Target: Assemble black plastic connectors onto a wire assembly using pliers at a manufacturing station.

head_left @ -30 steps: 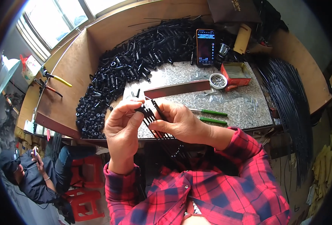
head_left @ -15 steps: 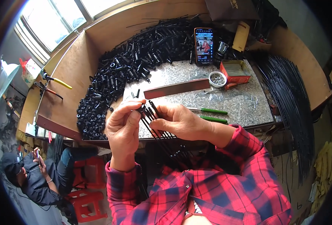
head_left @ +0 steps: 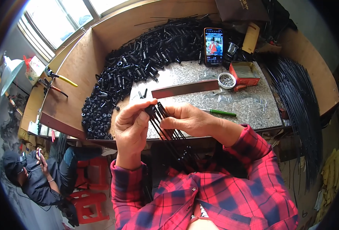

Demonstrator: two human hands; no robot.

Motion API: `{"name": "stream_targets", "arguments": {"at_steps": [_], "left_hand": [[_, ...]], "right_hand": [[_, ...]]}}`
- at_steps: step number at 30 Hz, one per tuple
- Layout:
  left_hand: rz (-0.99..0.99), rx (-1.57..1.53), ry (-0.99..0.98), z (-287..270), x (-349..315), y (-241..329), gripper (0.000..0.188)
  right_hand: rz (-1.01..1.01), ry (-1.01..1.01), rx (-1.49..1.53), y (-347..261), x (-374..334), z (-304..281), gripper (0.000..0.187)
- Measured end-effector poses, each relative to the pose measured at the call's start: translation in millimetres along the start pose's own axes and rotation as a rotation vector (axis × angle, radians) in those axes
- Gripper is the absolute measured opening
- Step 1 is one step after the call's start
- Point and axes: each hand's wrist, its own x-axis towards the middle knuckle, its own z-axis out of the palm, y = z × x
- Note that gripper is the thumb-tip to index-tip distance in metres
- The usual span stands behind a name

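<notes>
My left hand pinches a small black hub between thumb and fingers, above the table's front edge. Several thin black rods fan out from that hub, down toward my lap. On the right side of the bundle, my right hand is closed around the upper rods, its thumb lying across them. Two short black tubes lie just beyond my left fingertips. How the rods join the hub is hidden by my fingers.
Heaped black tubes and rings cover the table's left and back. A flat dark bar, a white cup of small metal bits, a red box, a phone and a green-handled tool lie beyond my hands. Long black rods hang right. A person sits left.
The view has shifted slightly, so table things sit a little further right. Both hands keep their hold on the hub and rods. The phone's picture has changed.
</notes>
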Motion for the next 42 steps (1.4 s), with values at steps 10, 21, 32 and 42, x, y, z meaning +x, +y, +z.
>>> {"name": "stream_targets", "arguments": {"at_steps": [10,21,32,42], "left_hand": [[-0.046,0.035,-0.003,2,9,2,0.026],[-0.08,0.109,-0.239,-10,21,16,0.024],[-0.176,0.166,-0.007,39,14,19,0.049],[0.173,1.268,-0.044,43,7,17,0.027]], "right_hand": [[0.073,-0.064,0.079,-1,3,-8,0.021],[0.149,-0.25,0.159,4,2,-5,0.019],[-0.342,0.197,-0.663,-38,-40,13,0.025],[-0.481,0.304,-0.837,-3,-25,5,0.029]]}}
